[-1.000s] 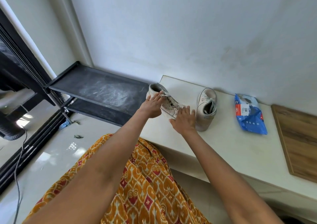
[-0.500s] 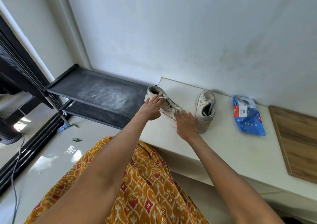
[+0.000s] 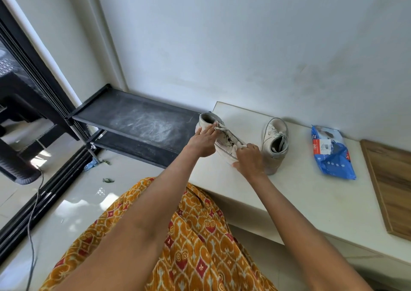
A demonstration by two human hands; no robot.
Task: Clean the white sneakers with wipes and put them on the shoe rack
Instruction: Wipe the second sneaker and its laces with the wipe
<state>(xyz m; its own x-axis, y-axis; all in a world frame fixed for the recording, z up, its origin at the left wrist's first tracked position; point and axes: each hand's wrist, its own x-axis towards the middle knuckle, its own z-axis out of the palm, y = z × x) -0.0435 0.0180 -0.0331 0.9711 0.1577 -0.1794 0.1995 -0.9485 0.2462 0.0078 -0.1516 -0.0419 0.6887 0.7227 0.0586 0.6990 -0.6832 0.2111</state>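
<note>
Sneaker (image 3: 224, 140) at the counter's (image 3: 311, 197) left edge: our left hand (image 3: 203, 142) grips its heel end, our right hand (image 3: 250, 160) pinches a wipe (image 3: 236, 150) against its toe.

Both hands are on 1 white sneaker (image 3: 222, 139) at the left end of the white counter (image 3: 311, 197): the left hand (image 3: 203, 142) steadies its heel side, the right hand (image 3: 250, 160) presses a white wipe (image 3: 236, 150) at the toe. The 2nd sneaker (image 3: 275, 142) stands just beside, the blue wipes pack (image 3: 332, 157) further right. The black shoe rack (image 3: 138, 126) sits left.
</note>
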